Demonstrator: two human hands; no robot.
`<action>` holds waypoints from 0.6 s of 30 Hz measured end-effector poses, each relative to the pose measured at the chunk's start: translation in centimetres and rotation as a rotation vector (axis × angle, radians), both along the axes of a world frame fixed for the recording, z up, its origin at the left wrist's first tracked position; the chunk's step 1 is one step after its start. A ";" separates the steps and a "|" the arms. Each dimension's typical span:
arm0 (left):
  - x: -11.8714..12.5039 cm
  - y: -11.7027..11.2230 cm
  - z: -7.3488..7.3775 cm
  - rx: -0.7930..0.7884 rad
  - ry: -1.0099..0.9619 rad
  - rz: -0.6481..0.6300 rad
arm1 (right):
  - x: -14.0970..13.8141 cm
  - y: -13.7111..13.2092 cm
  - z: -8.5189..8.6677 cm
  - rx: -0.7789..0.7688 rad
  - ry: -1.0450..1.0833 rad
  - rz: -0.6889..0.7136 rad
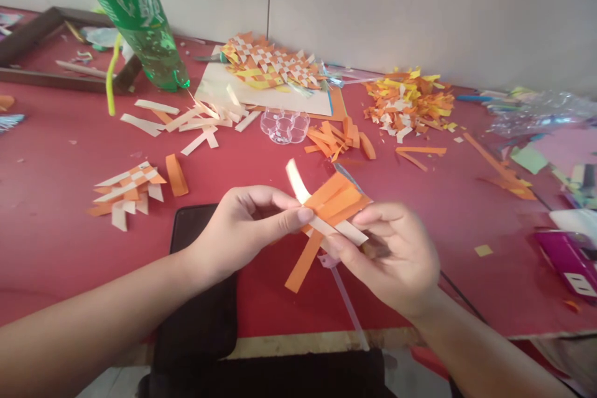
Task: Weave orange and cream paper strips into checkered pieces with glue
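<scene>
Between my two hands is a small weave of orange and cream paper strips [338,196], held above the red table. My left hand [252,217] pinches its left side between thumb and forefinger, near a cream strip that sticks up. My right hand [396,255] grips the right side, thumb in front and fingers partly hidden behind the paper. One orange strip hangs down from the weave. Below the hands lies a thin pale purple stick [347,305]. To the left rests a small woven orange and cream piece [128,189], beside a single folded orange strip [176,175].
A green bottle [144,25] stands at the back left beside a dark frame [28,74]. Loose cream strips [200,121], orange strips [336,140], a clear flower-shaped tray [284,126] and paper scraps [410,102] lie behind my hands. A black phone [200,311] sits at the front edge.
</scene>
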State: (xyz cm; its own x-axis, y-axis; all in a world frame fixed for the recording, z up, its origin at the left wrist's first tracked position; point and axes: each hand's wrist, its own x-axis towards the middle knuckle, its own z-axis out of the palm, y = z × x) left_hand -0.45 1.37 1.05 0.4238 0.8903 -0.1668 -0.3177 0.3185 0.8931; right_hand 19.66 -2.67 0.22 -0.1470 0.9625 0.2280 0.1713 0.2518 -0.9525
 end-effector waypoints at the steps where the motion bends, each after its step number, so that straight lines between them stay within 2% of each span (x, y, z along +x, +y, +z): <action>1: 0.0 0.0 0.0 0.011 0.004 0.005 | 0.0 0.0 0.0 0.002 0.012 0.028; 5: -0.2 0.0 -0.1 0.044 0.057 -0.037 | 0.1 0.1 0.2 -0.049 0.057 0.073; 11: -0.2 0.0 0.0 0.020 0.118 -0.087 | -0.4 -0.1 0.4 -0.053 0.102 0.028; 14: -0.2 0.1 0.0 -0.040 0.029 -0.141 | -0.4 -0.1 0.5 -0.052 0.109 -0.017; 18: -0.3 0.3 -0.3 -0.168 -0.163 -0.241 | -0.1 0.1 0.6 0.029 0.125 -0.092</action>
